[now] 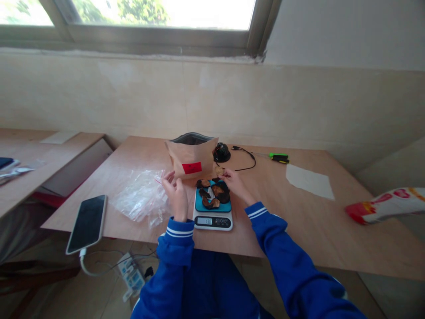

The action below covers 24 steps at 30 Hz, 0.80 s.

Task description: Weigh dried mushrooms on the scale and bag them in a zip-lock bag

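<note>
A small kitchen scale (213,222) with a blue top stands near the table's front edge, its display lit. Several dark brown dried pieces (220,191) lie on it. Behind it an open brown paper bag (206,155) with a red label stands upright. My right hand (234,184) pinches a light brown piece (219,171) just above the scale's back right, by the bag. My left hand (176,195) is raised left of the scale, before the bag's lower left corner, fingers curled but apart, with nothing seen in them. Clear plastic bags (141,197) lie left of it.
A phone (88,221) with a white cable overhangs the front left edge. Behind the scale are a black round object (222,152), a black cable (253,160) and green-and-black tools (279,157). Paper (310,180) and a red-white package (387,205) lie right.
</note>
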Each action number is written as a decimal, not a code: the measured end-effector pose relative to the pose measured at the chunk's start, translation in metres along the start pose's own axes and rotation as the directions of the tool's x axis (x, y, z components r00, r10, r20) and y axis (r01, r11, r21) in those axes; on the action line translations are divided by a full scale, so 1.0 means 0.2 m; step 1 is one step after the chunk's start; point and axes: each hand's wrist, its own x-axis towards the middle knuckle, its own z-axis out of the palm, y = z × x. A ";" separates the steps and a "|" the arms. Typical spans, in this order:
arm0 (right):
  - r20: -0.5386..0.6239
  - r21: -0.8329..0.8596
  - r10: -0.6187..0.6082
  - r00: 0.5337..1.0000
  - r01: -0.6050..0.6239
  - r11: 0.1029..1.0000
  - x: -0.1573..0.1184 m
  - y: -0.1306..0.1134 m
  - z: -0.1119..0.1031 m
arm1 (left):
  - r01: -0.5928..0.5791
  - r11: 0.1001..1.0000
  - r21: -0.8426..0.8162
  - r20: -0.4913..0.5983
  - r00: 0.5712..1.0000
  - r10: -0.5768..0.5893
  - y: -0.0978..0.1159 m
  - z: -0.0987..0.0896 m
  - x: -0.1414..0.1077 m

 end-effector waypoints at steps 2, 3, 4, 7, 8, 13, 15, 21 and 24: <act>0.029 -0.026 -0.008 1.000 0.008 1.000 0.01 0.00 0.02 | 0.021 1.000 0.001 -0.007 1.000 -0.021 0.00 -0.02 -0.04; 0.041 -0.038 -0.013 0.999 0.014 0.999 0.01 0.00 0.02 | 0.024 1.000 -0.001 -0.008 1.000 -0.024 0.00 -0.03 -0.05; 0.049 -0.051 -0.018 0.999 0.021 0.998 0.01 0.00 0.01 | 0.023 1.000 -0.001 -0.008 1.000 -0.023 0.00 -0.04 -0.06; 0.056 -0.083 -0.035 0.998 0.040 0.996 0.00 -0.01 -0.01 | 0.010 1.000 -0.016 -0.019 1.000 -0.011 -0.01 -0.05 -0.09; 0.051 -0.089 -0.039 0.998 0.044 0.995 -0.01 -0.01 -0.03 | 0.008 1.000 -0.025 -0.024 1.000 -0.009 -0.01 -0.06 -0.10; -0.029 -0.079 0.005 1.000 -0.007 0.997 -0.07 -0.07 -0.12 | 0.000 0.999 -0.040 -0.026 1.000 -0.001 -0.03 -0.08 -0.18; -0.091 -0.024 0.072 0.993 -0.075 0.997 -0.14 -0.10 -0.17 | -0.008 0.999 -0.038 0.005 1.000 0.008 -0.02 -0.11 -0.22; -0.364 0.201 0.320 0.875 -0.262 0.944 -0.51 -0.16 -0.32 | -0.017 0.999 -0.033 0.103 0.994 0.020 0.00 -0.18 -0.31; -0.392 0.214 0.403 0.827 -0.344 0.914 -0.68 -0.16 -0.33 | -0.007 0.999 -0.036 0.142 0.990 0.012 0.00 -0.20 -0.32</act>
